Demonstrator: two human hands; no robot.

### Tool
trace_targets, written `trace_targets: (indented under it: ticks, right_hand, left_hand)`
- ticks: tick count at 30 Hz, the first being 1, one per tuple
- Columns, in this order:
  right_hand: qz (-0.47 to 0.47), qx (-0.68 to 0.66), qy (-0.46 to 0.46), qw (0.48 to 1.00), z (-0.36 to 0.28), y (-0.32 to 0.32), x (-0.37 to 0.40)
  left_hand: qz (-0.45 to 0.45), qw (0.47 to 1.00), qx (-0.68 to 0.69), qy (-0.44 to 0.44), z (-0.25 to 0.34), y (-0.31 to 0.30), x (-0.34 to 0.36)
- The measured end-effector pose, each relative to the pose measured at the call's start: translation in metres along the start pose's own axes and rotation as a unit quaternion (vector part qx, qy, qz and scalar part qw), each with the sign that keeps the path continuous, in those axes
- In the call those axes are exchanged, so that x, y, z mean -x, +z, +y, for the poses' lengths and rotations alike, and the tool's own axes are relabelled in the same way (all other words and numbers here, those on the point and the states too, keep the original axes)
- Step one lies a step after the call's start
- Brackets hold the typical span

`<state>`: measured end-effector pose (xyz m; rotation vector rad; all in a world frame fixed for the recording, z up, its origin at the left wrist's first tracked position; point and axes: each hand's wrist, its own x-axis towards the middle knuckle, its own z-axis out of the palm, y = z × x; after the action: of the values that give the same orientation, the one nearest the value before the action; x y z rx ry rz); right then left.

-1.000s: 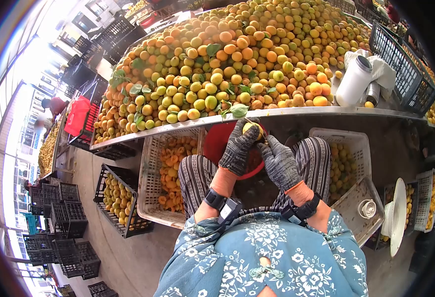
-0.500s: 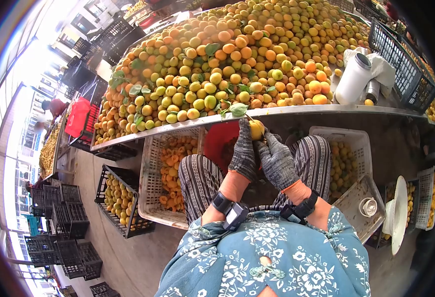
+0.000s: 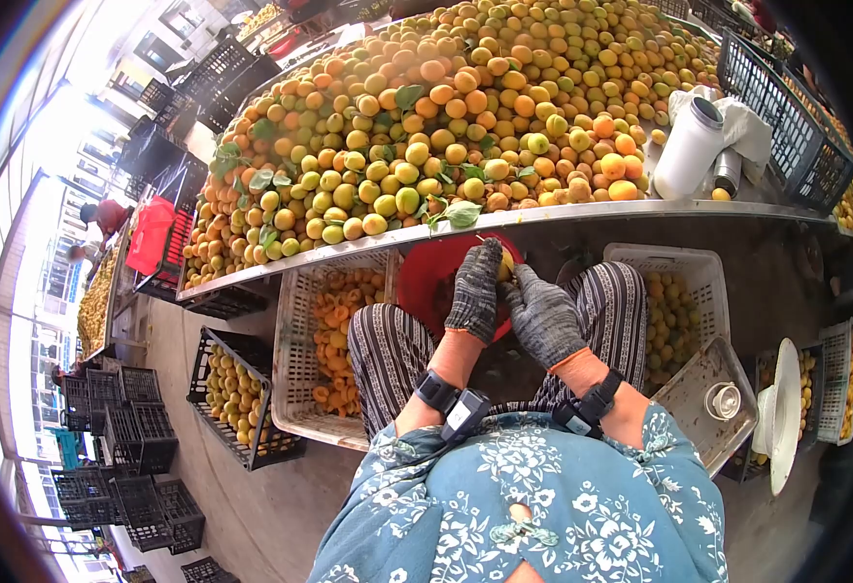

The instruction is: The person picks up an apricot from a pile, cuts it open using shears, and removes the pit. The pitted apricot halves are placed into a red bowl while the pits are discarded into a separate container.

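Left hand (image 3: 475, 291), gloved, curled around yellow fruit (image 3: 506, 265); fruit partly hidden by fingers, between 2 hands, just below metal table edge (image 3: 582, 211). Right hand (image 3: 546, 316), gloved, fingers bent against fruit; whether pinching, cannot tell. Red bowl (image 3: 422, 282) beneath hands. White crate (image 3: 287, 389) beside left knee, holding orange fruit pieces (image 3: 334, 325).

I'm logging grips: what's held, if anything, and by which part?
A yellow fruit, by its left side in the left hand; the right hand meets its near side, exact contact hidden.
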<state>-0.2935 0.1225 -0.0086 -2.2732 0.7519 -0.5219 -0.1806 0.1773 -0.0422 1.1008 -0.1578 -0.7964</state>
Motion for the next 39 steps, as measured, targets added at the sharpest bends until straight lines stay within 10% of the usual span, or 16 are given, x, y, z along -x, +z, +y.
trace_targets:
  ticks: [12,24,29,35,39]
  right_hand:
    - [-0.058,0.08,-0.031,0.995,0.0,0.002,0.002]
    - [-0.01,-0.236,0.066,0.97,0.003,0.027,0.011]
    - [-0.106,-0.541,0.243,0.798,-0.002,0.027,0.011]
    - [-0.105,-0.296,0.129,0.941,0.012,-0.007,0.008]
    - [-0.049,-0.215,0.09,0.971,0.004,-0.048,-0.01]
  left_hand:
    - [0.108,0.968,0.176,-0.144,-0.007,0.005,0.002]
    - [-0.012,0.968,0.209,-0.137,-0.017,-0.011,0.0]
    - [-0.048,0.961,0.216,-0.164,0.005,0.003,0.019]
    - [0.014,0.974,0.117,-0.192,0.025,-0.033,0.002]
    - [-0.13,0.959,0.07,-0.241,0.038,-0.031,0.01]
